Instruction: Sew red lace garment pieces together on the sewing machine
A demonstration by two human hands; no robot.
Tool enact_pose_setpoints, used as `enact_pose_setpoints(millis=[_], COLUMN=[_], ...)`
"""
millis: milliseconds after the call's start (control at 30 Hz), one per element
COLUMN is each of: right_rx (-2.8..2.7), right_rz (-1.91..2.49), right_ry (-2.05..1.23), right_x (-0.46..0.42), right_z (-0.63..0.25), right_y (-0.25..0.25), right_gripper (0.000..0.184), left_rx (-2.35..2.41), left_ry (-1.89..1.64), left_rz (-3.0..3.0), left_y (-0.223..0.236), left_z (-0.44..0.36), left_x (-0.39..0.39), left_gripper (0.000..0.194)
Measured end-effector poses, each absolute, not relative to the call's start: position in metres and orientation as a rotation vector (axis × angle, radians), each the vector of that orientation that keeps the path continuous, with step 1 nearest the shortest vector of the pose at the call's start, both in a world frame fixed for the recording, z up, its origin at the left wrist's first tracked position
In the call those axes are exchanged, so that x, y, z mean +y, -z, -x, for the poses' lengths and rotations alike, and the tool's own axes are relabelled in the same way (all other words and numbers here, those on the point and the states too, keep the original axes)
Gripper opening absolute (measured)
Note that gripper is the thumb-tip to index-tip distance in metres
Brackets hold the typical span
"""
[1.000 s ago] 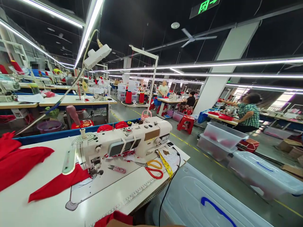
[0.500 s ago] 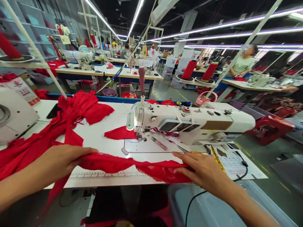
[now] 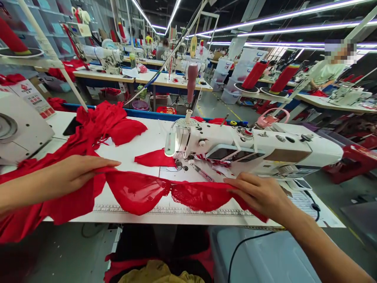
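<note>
Head view. A red lace piece (image 3: 165, 193) lies stretched across the front of the white worktop (image 3: 138, 137), its long axis running left to right, parallel to the printed ruler strip (image 3: 165, 210) along the worktop's near edge; its two rounded lobes sag toward that edge. The left hand (image 3: 75, 173) holds the piece's left end, fingers (image 3: 106, 163) extended and pressed together on the fabric. The right hand (image 3: 262, 194) grips the right end, fingers curled and pinching the lace. The sewing machine (image 3: 250, 147) stands just behind the piece; bare worktop shows between them. A heap of red fabric (image 3: 97, 125) lies to the left, spilling over the front edge
</note>
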State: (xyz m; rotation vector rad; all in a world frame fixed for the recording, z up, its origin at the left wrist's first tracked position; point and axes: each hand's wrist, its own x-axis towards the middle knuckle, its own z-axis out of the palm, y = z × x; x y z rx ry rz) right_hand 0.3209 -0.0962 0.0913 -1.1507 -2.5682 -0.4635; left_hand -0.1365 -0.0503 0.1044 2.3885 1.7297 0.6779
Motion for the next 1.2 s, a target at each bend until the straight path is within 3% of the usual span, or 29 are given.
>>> enact_pose_setpoints(millis=[33, 67, 133, 233, 400, 600, 700, 767, 900, 1200], right_rx=[-2.544, -2.515, -2.455, -2.463, -2.578, -2.388, -2.384, -2.414, -2.449, -2.531], right_rz=[1.145, 1.126, 1.052, 0.968, 1.083, 0.906, 0.9, 0.94, 0.971, 0.894], right_ry=[0.573, 0.684, 0.867, 0.934, 0.411, -0.039, -0.252, -0.291, -0.291, -0.468], right_x=[-0.092, -0.088, -0.087, -0.102, -0.136, -0.1, -0.073, -0.061, -0.057, -0.044], right_z=[-0.323, -0.324, -0.327, -0.325, -0.294, -0.232, -0.212, -0.21, -0.221, -0.214], right_y=[-0.091, -0.092, -0.092, -0.084, -0.045, -0.021, -0.01, 0.002, 0.016, -0.013], right_gripper=[0.033, 0.03, 0.026, 0.036, 0.023, 0.029, 0.023, 0.025, 0.032, 0.037], left_rx=[1.443, 1.368, 1.332, 1.279, 1.052, 0.812, 0.721, 0.843, 0.985, 0.921], left_ry=[-0.392, -0.335, -0.398, -0.519, -0.392, -0.918, -0.936, -0.837, -0.72, -0.472], left_rz=[-2.579, -2.692, -2.89, -3.128, -3.145, -2.785, -2.745, -2.718, -2.658, -2.727], left_y=[-0.111, -0.116, -0.119, -0.1, -0.037, -0.011, 0.001, 0.013, 0.029, -0.002], left_z=[0.148, 0.158, 0.172, 0.181, 0.167, 0.081, 0.042, 0.031, 0.035, 0.042], left_x=[-0.041, -0.033, -0.025, -0.043, -0.098, -0.087, -0.062, -0.052, -0.052, -0.031], left_gripper=[0.065, 0.059, 0.049, 0.047, 0.049, 0.044, 0.034, 0.027, 0.032, 0.039])
